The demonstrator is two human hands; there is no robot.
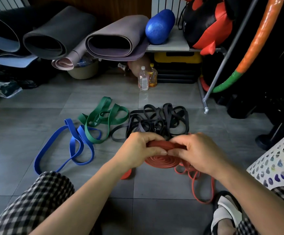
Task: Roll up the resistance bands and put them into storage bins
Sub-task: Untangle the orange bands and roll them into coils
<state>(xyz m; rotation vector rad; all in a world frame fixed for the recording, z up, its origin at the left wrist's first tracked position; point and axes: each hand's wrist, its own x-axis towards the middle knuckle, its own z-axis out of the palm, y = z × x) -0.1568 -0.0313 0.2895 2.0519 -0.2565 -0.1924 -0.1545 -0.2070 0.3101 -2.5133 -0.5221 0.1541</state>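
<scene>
- Head view: left hand (143, 148) and right hand (197, 150) meet thumb to thumb, and both grip the red band coil (161, 161) with curled fingers.
- Loose red tail (200, 189) trails from the coil onto the floor (36, 116), below the right wrist.
- Black bands pile (158, 121) lies just behind the hands, unrolled.
- Green band (104, 116) is left of the pile, blue band (73, 145) further left; both lie loose on the floor.
- White perforated bin (280, 163) is at the right edge, beside the right forearm.
- Two bottles (143, 80) and rolled mats (115, 41) are well behind.
</scene>
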